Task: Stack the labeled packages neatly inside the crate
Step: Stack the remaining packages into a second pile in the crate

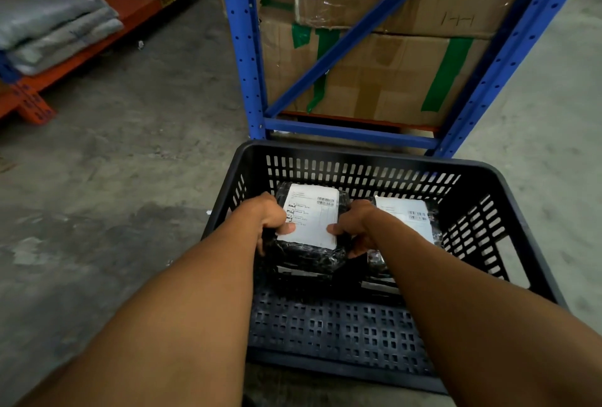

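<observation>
A black slotted plastic crate [368,159] stands on the concrete floor in front of me. Inside it, at the far left, a black-wrapped package with a white shipping label [312,216] lies on top of other black packages. My left hand [270,221] grips its left edge and my right hand [353,227] grips its right edge, thumbs on the label. A second labeled black package [407,214] lies to the right of it, partly hidden by my right forearm. The near half of the crate floor is bare.
A blue metal rack [247,48] with taped cardboard boxes [391,74] stands just behind the crate. At the far left an orange shelf beam [97,48] carries folded grey bags [55,29]. Concrete floor lies on both sides of the crate.
</observation>
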{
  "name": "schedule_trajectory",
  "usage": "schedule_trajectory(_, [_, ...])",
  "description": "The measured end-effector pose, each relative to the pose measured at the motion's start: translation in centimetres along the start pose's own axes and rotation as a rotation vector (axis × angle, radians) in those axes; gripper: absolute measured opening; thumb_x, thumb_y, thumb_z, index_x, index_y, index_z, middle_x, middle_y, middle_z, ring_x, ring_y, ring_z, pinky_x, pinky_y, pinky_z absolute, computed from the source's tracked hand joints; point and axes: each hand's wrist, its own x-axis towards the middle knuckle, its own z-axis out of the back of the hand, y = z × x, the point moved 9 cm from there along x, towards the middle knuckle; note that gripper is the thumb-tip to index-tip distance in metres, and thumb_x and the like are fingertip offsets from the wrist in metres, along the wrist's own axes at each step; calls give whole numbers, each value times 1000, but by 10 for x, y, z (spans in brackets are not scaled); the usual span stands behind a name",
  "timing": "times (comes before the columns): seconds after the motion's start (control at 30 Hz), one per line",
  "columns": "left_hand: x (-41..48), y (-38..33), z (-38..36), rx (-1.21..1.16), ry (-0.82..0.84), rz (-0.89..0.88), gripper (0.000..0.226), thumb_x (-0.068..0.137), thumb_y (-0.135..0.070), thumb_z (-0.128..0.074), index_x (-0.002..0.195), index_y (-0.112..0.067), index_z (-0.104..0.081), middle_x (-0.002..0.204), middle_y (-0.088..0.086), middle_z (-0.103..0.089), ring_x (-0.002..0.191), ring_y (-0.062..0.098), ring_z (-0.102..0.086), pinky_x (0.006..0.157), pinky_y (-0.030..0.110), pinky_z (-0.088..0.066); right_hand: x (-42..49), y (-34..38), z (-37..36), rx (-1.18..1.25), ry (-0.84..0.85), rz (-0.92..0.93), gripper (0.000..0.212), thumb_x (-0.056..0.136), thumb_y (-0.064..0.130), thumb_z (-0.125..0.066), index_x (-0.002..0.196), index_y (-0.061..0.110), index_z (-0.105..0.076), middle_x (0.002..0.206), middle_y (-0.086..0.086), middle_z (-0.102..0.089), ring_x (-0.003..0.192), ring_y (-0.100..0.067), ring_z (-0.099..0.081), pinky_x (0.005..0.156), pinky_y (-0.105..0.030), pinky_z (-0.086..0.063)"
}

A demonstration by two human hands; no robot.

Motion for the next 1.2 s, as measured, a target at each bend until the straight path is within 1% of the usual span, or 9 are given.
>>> schedule_trajectory(0.13, [0,7,-3,-54,-49,23,76,79,0,-73,135,-24,-29,131,18,-50,91,43,-63,52,54,-56,12,0,4,46,-101,20,65,81,1,-75,134,8,-38,131,-24,-53,108,-48,-60,71,-59,-58])
schedule_trajectory(0.2, [6,9,-6,-42,-43,36,77,81,2,-71,135,-27,-24,134,19,-47,93,44,-61,51,53,-55,15,2,6,3,-172,29,75,75,3,-79,134,13,-34,130,-21,-50,106,-48,-59,64,-60,-58])
schedule_trajectory(0.47, [15,6,-5,57,-76,71,91,81,1,-71,142,-34,-14,139,26,-39,92,50,-59,62,64,-56,9,-1,8,-40,-241,25,83,70,12,-85,137,18,-37,131,-17,-51,112,-43,-57,73,-58,-59])
schedule_trajectory(0.67, [21,14,-4,21,-73,64,74,83,2,-68,132,-28,-22,129,22,-47,88,43,-59,57,53,-55,6,-1,8,8,-233,38,85,70,8,-84,140,20,-37,135,-15,-50,114,-46,-56,56,-53,-58])
schedule_trajectory(0.73, [21,11,-4,62,-94,63,73,83,3,-67,133,-26,-22,130,24,-45,86,42,-56,59,53,-55,7,-1,10,-8,-270,43,82,69,10,-86,137,18,-40,131,-14,-54,114,-43,-57,67,-54,-60])
schedule_trajectory(0.83, [17,6,-6,180,-121,69,75,81,2,-68,134,-21,-20,127,23,-46,97,44,-56,79,58,-55,9,0,9,-38,-306,65,80,68,15,-87,135,19,-44,128,-13,-58,118,-39,-57,91,-56,-54])
schedule_trajectory(1.0, [2,-7,-6,402,-265,41,84,86,-11,-68,148,-5,-12,134,20,-51,118,33,-55,94,37,-46,5,-1,9,-103,-348,110,74,75,19,-82,138,14,-44,131,-13,-58,121,-35,-57,98,-48,-52])
schedule_trajectory(1.07, [-3,-11,-7,445,-329,27,83,86,-14,-69,149,-3,-16,141,18,-48,125,32,-51,97,35,-44,3,-2,10,-157,-376,137,68,79,22,-78,138,10,-44,132,-14,-58,122,-32,-56,99,-40,-50])
schedule_trajectory(1.2, [-11,-14,-10,484,-418,10,71,88,-7,-63,147,-2,-23,140,20,-48,126,34,-51,97,36,-46,-5,-4,8,-178,-398,165,60,82,24,-76,132,7,-47,131,-15,-59,121,-31,-57,96,-37,-49])
